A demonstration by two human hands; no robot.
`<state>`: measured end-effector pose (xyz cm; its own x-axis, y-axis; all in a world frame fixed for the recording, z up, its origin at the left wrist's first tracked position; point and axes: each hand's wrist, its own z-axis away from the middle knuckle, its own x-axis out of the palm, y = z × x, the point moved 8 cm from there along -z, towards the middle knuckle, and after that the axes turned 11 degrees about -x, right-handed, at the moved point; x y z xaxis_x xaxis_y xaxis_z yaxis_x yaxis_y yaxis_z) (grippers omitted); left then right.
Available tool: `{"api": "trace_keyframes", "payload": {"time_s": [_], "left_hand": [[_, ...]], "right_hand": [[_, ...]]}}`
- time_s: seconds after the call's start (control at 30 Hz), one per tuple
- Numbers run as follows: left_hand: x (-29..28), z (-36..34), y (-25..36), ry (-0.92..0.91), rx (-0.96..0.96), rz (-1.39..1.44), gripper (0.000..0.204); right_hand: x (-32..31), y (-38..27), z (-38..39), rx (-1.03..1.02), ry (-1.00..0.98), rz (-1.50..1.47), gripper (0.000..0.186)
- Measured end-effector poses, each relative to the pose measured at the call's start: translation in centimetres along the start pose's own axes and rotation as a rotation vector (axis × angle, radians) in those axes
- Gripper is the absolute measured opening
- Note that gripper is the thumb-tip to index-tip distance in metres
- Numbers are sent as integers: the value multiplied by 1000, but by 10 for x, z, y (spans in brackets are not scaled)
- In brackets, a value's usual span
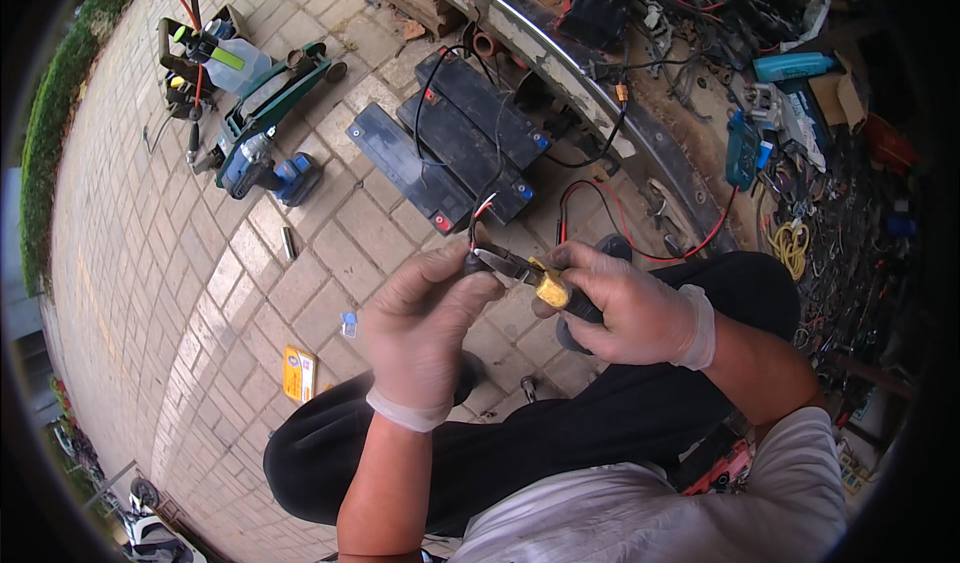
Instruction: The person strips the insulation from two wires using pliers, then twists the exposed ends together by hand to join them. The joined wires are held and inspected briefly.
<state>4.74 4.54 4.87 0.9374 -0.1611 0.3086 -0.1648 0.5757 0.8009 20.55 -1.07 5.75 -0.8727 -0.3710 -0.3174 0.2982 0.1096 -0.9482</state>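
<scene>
My left hand (425, 323), in a translucent glove, pinches a black cable (474, 255) between thumb and fingers, with thin white, red and black wire ends (480, 209) sticking up from it. My right hand (615, 313), also gloved, is closed on cutting pliers with yellow and black handles (552, 288); their metal jaws rest at the cable just right of my left fingers. Beyond my hands three black batteries (400, 168) lie side by side on the paving, joined by black cables. A thin multimeter-like red and black lead pair (625, 238) lies to their right.
A blue power tool (290, 178), sprayer bottle (235, 68) and green tool (270, 103) stand at back left. A yellow packet (298, 373) and metal cylinder (287, 243) lie on the paving. A metal-edged vehicle body (640, 123) holds tangled parts, teal bottle (790, 66) and yellow wire coil (790, 248).
</scene>
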Motion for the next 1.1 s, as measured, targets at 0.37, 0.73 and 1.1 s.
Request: {"api": "trace_keyframes", "payload": {"time_s": [0.37,0.73,1.1], "left_hand": [[4,-2,-2,-131,-40,-7,29],[2,5,9,-31,202,-227,29],[-2,1,6,44,227,-214,29]], "right_hand": [[2,-2,1,-49,-63,-133,21],[10,-2,7,213,-167,-517,15],[-10,-9,-1,15,42,30,25]]}}
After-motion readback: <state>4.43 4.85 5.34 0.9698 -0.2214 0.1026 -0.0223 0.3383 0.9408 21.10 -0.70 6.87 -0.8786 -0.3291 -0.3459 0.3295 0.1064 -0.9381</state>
